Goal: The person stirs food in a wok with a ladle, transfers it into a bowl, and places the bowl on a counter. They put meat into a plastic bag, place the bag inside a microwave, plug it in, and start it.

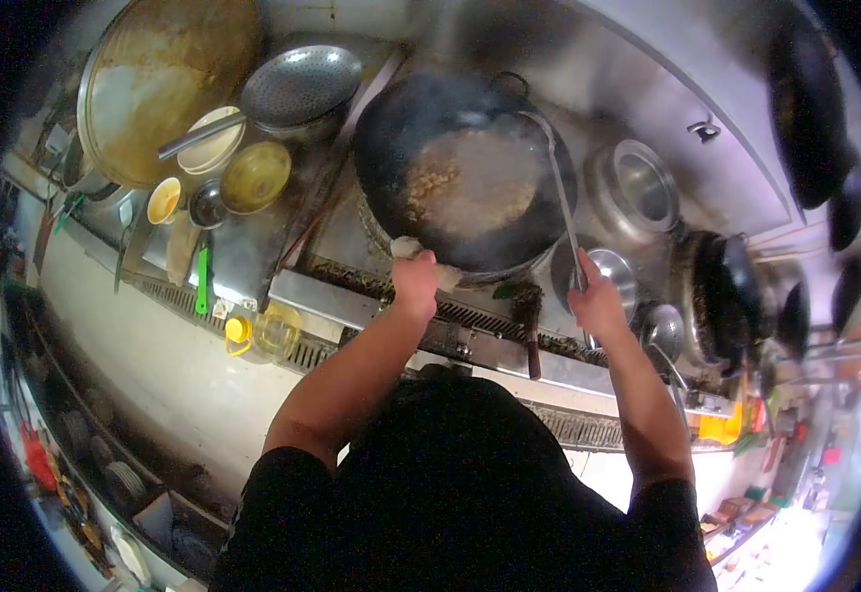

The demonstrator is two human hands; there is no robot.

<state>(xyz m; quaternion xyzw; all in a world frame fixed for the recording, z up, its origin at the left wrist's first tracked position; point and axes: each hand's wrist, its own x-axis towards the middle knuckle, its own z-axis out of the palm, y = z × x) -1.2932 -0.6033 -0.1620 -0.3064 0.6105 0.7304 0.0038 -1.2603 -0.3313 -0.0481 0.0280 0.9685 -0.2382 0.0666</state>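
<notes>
A large black wok (381, 148) sits on the stove, with a pile of light brown food pieces (434, 187) in it under rising steam. My left hand (415, 283) is closed round a pale folded cloth (408, 247) at the wok's near rim. In my right hand (599, 301), fingers wrapped, is the handle of a long metal ladle (562, 197). The ladle slants up over the wok's right side to its far rim; steam and blur make its head hard to make out.
Left of the wok are a perforated strainer (302, 87), a yellowish bowl (256, 178), a green-handled utensil (202, 279) and an oil jug (276, 332). Metal pots (644, 185) stand to the right, beside a brown-handled brush (532, 335). Dark woks (805, 99) hang at far right.
</notes>
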